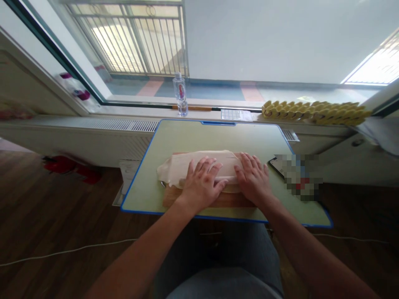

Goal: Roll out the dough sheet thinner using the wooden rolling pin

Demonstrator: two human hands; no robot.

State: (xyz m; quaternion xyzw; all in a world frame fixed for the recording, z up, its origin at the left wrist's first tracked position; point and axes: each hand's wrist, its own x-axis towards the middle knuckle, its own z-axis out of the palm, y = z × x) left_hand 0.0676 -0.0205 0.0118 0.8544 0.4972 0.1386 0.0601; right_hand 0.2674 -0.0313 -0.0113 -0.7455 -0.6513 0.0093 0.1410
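Observation:
A wide, thin sheet of pale dough (pixel 177 166) lies over a wooden board (pixel 230 202), its left end hanging past the board's edge. My left hand (pixel 202 180) rests flat on the middle of the dough, fingers stretched forward and thumb pointing right. On the right part of the sheet lies my right hand (pixel 254 176), palm down with its fingers extended. Between the two hands runs a pale, rod-like ridge (pixel 229 180). Whether it is rolled dough or a pin wrapped in dough I cannot tell. Both palms cover the ridge's ends.
Under the board is a light green tabletop (pixel 183 135) with a blue rim. A partly blurred flat object (pixel 279 166) lies at its right. On the windowsill stand a clear bottle (pixel 181 95) and yellow egg trays (pixel 311 112). A red fire extinguisher (pixel 67 166) lies on the floor at left.

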